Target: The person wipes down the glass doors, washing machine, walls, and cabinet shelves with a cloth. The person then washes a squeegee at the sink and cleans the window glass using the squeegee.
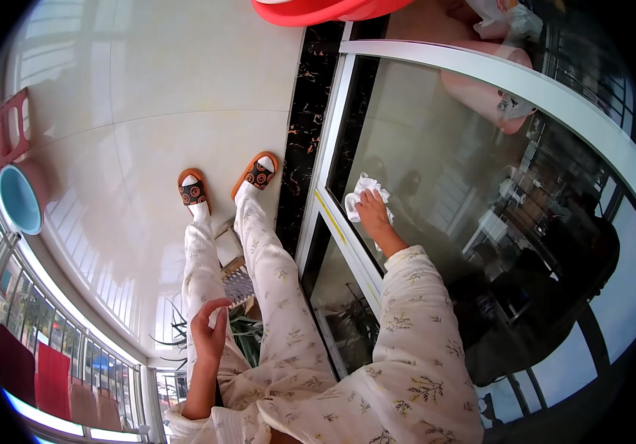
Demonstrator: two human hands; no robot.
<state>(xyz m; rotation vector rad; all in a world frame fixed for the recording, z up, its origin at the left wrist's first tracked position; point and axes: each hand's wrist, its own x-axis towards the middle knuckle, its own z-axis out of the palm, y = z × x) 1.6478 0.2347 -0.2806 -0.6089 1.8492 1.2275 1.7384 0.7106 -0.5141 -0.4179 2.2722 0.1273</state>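
My right hand (379,220) presses a crumpled white cloth (365,194) flat against the glass pane (422,177) of a white-framed door, near the frame's left edge. The fingers spread over the cloth and hold it bunched. My left hand (209,329) hangs in front of my thigh, its fingers loosely bent and apart from the thumb, with nothing seen in it. Reflections and dark shapes show in the glass.
Slippered feet stand on glossy pale tiles (133,89) beside a black stone strip (305,126). A blue basin (20,198) and a pink stool (11,127) are at the left by the railing. A red tub (333,10) is at the top. Potted leaves (248,333) show behind my legs.
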